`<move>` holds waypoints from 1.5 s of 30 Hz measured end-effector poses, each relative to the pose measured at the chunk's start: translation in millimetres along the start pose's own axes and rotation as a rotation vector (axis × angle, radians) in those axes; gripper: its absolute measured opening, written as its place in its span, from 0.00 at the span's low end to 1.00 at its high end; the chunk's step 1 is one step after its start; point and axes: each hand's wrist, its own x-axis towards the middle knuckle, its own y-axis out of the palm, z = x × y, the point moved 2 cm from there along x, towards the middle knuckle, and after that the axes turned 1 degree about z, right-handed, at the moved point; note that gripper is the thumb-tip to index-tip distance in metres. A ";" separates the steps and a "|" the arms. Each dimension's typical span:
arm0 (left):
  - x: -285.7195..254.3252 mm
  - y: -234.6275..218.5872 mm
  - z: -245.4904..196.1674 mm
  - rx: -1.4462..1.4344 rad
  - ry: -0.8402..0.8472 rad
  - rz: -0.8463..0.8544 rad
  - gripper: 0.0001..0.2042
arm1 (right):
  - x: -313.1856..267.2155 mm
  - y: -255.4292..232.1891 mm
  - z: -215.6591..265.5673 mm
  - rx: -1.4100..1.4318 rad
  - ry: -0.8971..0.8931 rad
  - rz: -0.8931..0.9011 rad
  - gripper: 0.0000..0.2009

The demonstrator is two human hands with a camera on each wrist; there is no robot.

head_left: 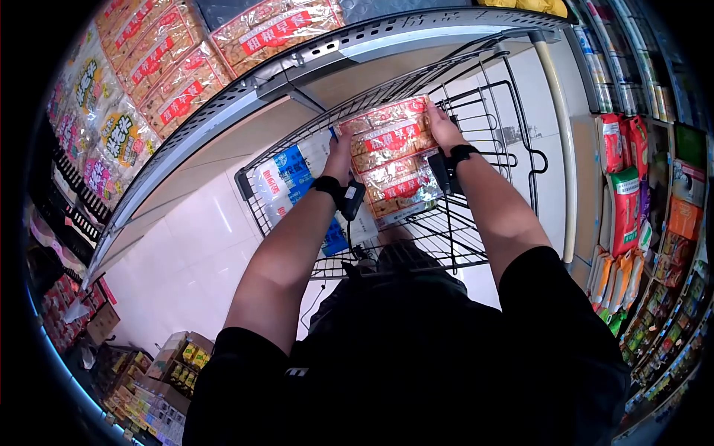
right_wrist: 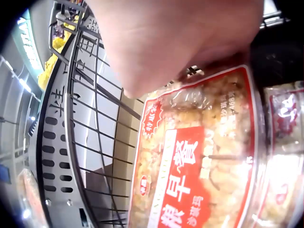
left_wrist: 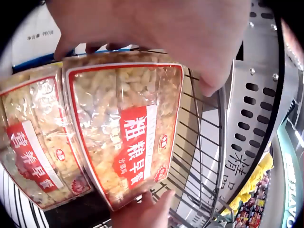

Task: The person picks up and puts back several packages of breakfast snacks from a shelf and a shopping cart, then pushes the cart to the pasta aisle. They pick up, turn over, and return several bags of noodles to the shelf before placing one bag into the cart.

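Observation:
In the head view, a red-labelled clear pack of sachima [head_left: 393, 138] lies in the wire shopping cart [head_left: 497, 123], its far part between both hands. My left hand [head_left: 339, 159] grips its left edge, and in the left wrist view that hand [left_wrist: 156, 35] has its fingers partly hidden behind the pack [left_wrist: 95, 109]. On the opposite side, my right hand [head_left: 445, 129] holds the right edge; in the right wrist view the hand [right_wrist: 175, 42] bends over the end of the pack [right_wrist: 213, 137]. A second sachima pack [head_left: 401, 184] sits right beside it, nearer the body.
Blue-and-white packages [head_left: 294, 165] lie in the cart's left part. Beyond the cart runs a metal-edged display shelf [head_left: 320, 65] with more sachima packs [head_left: 277, 33]. Stocked shelves [head_left: 625, 178] stand at the right, and boxed goods [head_left: 175, 368] at the lower left.

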 end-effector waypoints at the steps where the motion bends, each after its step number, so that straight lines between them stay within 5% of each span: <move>1: 14.7 4.5 3.7 -0.168 -0.003 0.147 0.51 | 9.7 2.3 -0.8 0.000 0.006 0.002 0.40; 4: 22.8 12.6 14.1 -0.270 0.010 0.094 0.44 | 25.7 6.4 -10.7 -0.027 0.046 -0.041 0.37; 8: 9.7 15.3 4.8 -0.279 0.015 0.102 0.43 | 16.1 8.2 -1.1 0.343 0.153 0.166 0.33; 11: 18.7 6.4 12.9 -0.278 0.052 0.076 0.42 | 16.6 12.3 -15.2 0.407 0.062 0.200 0.31; 14: -26.8 -2.3 1.8 -0.337 0.057 0.152 0.41 | -28.5 11.8 2.1 0.486 0.069 0.265 0.31; 23: -116.4 -58.0 -5.9 -0.253 0.261 -0.138 0.36 | -159.0 28.6 64.1 0.281 -0.234 0.089 0.32; 27: -177.5 -94.0 -50.1 -0.164 0.500 -0.170 0.34 | -231.6 37.7 124.7 0.416 -0.419 0.119 0.26; 34: -380.6 -113.5 -140.0 -0.226 0.825 -0.064 0.30 | -367.4 35.3 219.1 0.470 -0.788 0.105 0.27; 38: -440.4 -132.4 -172.0 -0.153 1.076 -0.113 0.31 | -435.7 26.6 261.3 0.493 -0.934 0.100 0.26; 45: -523.1 -141.5 -198.0 -0.145 1.239 -0.082 0.30 | -506.1 19.3 297.3 0.552 -1.117 0.076 0.23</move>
